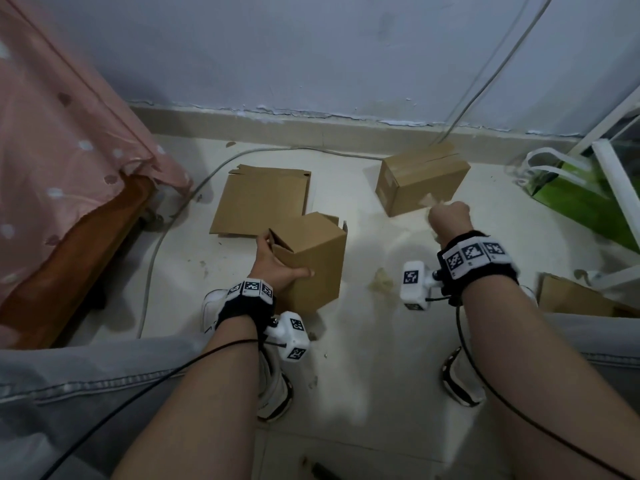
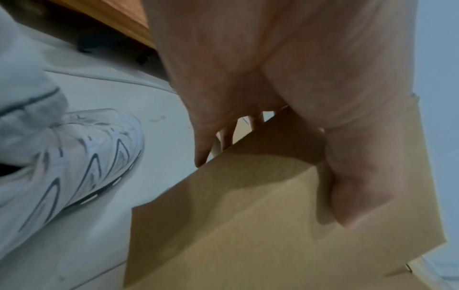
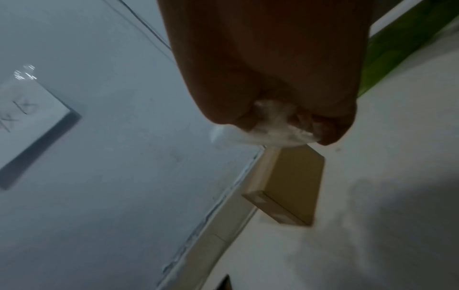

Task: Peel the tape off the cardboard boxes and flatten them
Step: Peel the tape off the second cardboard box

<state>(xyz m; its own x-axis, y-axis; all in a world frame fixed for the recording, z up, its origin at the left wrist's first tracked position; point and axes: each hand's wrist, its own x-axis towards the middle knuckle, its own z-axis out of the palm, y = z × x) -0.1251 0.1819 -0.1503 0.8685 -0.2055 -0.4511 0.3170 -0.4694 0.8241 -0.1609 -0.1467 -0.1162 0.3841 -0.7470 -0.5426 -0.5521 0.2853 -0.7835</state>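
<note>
An open brown cardboard box [image 1: 311, 258] stands on the floor between my knees. My left hand [image 1: 277, 261] grips its near corner [image 2: 273, 206], thumb on the front face and fingers round the left side. My right hand [image 1: 450, 220] is a fist to the right, clenched on a wad of clear peeled tape [image 3: 273, 129]. A flattened box [image 1: 263, 202] lies behind the open one. A taped, closed box [image 1: 420, 181] sits near the back wall, just beyond my right fist.
A pink bedsheet over a wooden frame [image 1: 69, 188] fills the left. Cables [image 1: 180, 216] run along the floor and wall. A green bag [image 1: 581, 199] and white rack stand at right, more cardboard [image 1: 575, 299] by my right knee. Tape scraps [image 1: 381, 280] lie on the floor.
</note>
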